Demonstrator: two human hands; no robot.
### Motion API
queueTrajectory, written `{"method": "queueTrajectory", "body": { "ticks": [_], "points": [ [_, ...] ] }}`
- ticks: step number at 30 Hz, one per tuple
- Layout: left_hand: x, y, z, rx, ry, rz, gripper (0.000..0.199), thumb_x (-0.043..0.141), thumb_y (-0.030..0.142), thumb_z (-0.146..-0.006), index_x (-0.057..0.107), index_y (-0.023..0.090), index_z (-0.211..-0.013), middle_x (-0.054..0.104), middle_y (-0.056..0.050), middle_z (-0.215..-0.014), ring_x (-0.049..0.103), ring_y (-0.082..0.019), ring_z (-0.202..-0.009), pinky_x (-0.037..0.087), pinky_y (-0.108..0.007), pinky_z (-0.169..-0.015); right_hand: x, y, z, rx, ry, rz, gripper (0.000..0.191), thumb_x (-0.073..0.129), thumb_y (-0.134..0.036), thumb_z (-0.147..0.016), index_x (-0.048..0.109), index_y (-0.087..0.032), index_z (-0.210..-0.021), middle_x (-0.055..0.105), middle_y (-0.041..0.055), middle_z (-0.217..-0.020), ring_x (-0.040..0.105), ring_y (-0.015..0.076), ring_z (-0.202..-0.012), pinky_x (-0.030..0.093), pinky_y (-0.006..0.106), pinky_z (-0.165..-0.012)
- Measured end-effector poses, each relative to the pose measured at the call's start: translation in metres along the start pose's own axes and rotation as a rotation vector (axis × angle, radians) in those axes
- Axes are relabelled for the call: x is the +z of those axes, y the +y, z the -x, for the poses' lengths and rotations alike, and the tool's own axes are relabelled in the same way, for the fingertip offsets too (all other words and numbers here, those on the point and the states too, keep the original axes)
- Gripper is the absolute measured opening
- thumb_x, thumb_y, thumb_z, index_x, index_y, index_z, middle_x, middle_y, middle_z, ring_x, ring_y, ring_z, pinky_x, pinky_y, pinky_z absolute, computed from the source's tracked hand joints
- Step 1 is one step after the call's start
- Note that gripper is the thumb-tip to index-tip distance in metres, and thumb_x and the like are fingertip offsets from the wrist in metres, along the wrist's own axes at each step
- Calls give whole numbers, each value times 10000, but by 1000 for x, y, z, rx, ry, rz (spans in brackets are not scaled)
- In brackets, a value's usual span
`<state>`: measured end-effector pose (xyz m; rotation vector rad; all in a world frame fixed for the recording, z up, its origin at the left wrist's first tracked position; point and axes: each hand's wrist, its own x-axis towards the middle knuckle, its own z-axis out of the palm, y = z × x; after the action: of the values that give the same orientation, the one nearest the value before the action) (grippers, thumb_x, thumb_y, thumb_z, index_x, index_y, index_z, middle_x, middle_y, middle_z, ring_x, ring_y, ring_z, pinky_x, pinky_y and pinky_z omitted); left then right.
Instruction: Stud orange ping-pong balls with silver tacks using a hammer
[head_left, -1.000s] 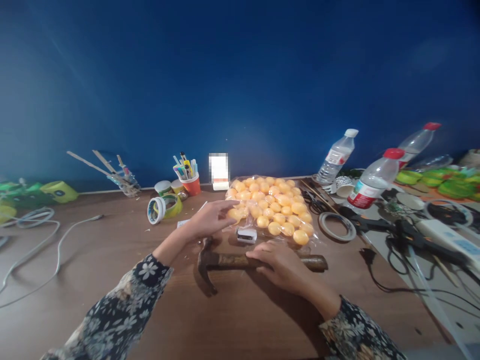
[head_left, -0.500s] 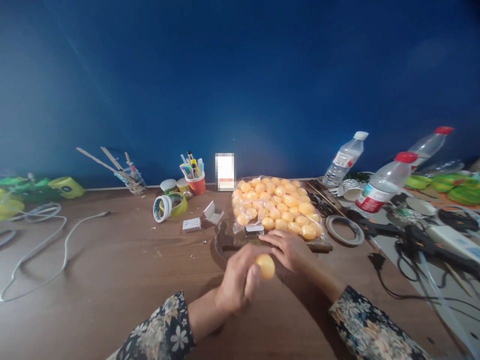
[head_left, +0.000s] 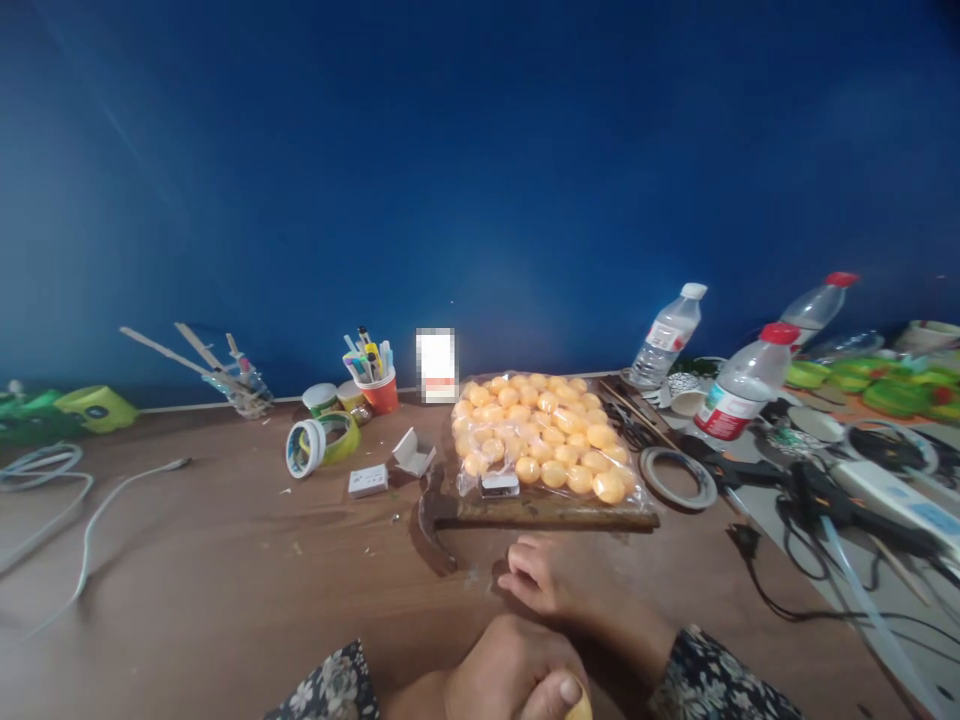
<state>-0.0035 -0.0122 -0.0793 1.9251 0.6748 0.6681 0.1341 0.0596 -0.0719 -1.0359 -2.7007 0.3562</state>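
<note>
At the bottom edge my left hand (head_left: 517, 670) is closed round a yellow ball (head_left: 580, 704), mostly hidden by the fingers and cut by the frame. Just beyond it, my right hand (head_left: 536, 575) rests on the table with its fingers curled; whether anything is under them is hidden. A hammer (head_left: 547, 516) with a wooden handle lies in front of the right hand, its claw head to the left. Behind the hammer is a clear bag of yellow balls (head_left: 544, 430), with a small white box (head_left: 499, 485) at its front left corner.
Left of the bag are an open white box (head_left: 414, 455), a closed one (head_left: 368, 481), tape rolls (head_left: 306, 448) and a cup of pens (head_left: 376, 388). Rightward lie a tape ring (head_left: 679, 478), bottles (head_left: 739, 390), glue guns (head_left: 855, 515) and cables. A white cable (head_left: 94, 530) lies far left.
My left hand has moved down and right with the yellow ball. My right hand has drawn back from the bag and curled its fingers, uncovering the hammer. The view has shifted slightly.
</note>
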Motion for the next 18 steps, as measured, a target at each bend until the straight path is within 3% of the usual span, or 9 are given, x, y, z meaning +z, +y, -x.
{"method": "queueTrajectory", "body": {
  "ticks": [4, 7, 9, 11, 15, 18],
  "points": [
    [-16, 22, 1, -20, 108, 167, 583, 365, 665, -847, 676, 177, -917, 619, -77, -671, 544, -175, -557, 425, -283, -493, -11, 0, -3, -53, 47, -73, 248, 542, -339, -905, 619, -196, -716, 655, 12, -693, 595, 137, -621, 341, 240, -547],
    [-38, 35, 1, 56, 408, 21, 529, 351, 594, -894, 655, 162, -921, 620, -80, -709, 552, -179, -642, 447, -286, -600, -36, -6, -18, -86, 149, -144, 226, 527, -299, -915, 619, -199, -735, 650, 13, -691, 591, 137, -631, 368, 235, -571],
    [-50, 34, 2, 121, 627, -98, 468, 341, 537, -921, 635, 173, -939, 623, -77, -732, 563, -185, -662, 454, -298, -634, -54, -11, -39, -75, 165, -178, 219, 472, -245, -947, 618, -211, -788, 665, 7, -752, 608, 134, -688, 396, 227, -603],
    [-58, 24, 4, 147, 771, -188, 408, 336, 477, -940, 616, 181, -948, 634, -78, -769, 576, -188, -684, 456, -300, -639, -66, -16, -69, -118, 151, -128, 139, 481, -236, -952, 616, -219, -920, 683, 16, -876, 629, 151, -806, 429, 244, -681],
    [-57, 5, 11, 167, 766, -280, 341, 351, 417, -946, 600, 184, -969, 640, -72, -795, 592, -179, -690, 463, -291, -645, -65, -23, -136, -182, 76, 76, 116, 558, -159, -900, 624, -183, -992, 650, 69, -973, 621, 197, -902, 456, 290, -751],
    [-51, 4, 14, 195, 741, -285, 355, 327, 410, -952, 594, 180, -999, 643, -78, -808, 604, -179, -713, 470, -288, -665, -54, -28, -172, -231, 60, 118, 482, 588, -23, -814, 502, -165, -1267, 550, 133, -1235, 571, 237, -1071, 462, 318, -815]
  ]
}}
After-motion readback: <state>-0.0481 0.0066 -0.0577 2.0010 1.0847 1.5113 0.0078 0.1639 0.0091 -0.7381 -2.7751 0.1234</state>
